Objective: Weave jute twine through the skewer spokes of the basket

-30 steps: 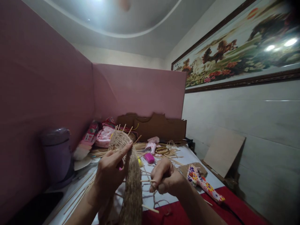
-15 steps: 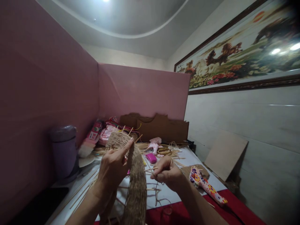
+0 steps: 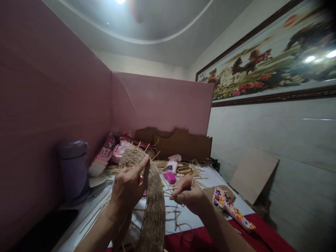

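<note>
A round woven piece of jute twine (image 3: 154, 199) wound over thin wooden sticks stands on edge in front of me. My left hand (image 3: 127, 189) grips its upper rim, with the thumb stretched along the top of the weave. My right hand (image 3: 187, 194) is closed in a pinch on the loose twine (image 3: 176, 218) beside a stick that juts from the weave. The twine's free end curls down onto the table below that hand.
A flower-patterned glue gun (image 3: 231, 209) lies right of my right hand on the white table (image 3: 199, 218). Loose sticks, a pink block (image 3: 170, 177), a pink glue gun (image 3: 173, 163) and cardboard shapes (image 3: 181, 141) lie behind. A purple jar (image 3: 73, 168) stands at the left by pink partitions.
My right hand has risen and moved in toward the weave, drawing the twine with it. My left hand has kept its grip on the rim. The view has shifted a little.
</note>
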`<state>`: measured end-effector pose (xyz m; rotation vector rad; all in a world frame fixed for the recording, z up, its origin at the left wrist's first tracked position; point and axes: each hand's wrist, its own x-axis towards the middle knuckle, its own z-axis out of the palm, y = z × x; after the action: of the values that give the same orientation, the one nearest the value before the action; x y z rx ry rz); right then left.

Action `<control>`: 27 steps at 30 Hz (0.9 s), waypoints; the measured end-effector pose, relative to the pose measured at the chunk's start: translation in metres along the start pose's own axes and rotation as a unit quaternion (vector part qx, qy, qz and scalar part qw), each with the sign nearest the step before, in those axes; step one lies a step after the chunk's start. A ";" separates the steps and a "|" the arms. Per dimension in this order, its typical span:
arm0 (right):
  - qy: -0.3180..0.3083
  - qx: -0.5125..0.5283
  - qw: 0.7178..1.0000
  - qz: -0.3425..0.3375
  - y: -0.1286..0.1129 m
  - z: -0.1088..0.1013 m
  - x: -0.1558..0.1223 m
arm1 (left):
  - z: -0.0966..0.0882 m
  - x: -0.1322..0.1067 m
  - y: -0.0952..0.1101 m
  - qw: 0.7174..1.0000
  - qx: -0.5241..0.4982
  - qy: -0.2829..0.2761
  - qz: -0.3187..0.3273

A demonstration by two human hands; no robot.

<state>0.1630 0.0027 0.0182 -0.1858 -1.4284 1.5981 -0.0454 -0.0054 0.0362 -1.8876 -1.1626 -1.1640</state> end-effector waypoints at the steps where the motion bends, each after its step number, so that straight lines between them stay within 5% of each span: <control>1: 0.000 -0.002 1.000 0.000 0.000 -0.001 0.000 | 0.000 0.000 0.000 1.000 -0.002 0.000 -0.001; 27: -0.024 -0.022 0.999 0.013 0.002 0.002 0.000 | -0.003 0.000 0.002 0.999 0.006 -0.018 -0.029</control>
<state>0.1602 0.0015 0.0173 -0.1933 -1.5041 1.6020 -0.0446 -0.0082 0.0375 -1.8855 -1.2484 -1.1552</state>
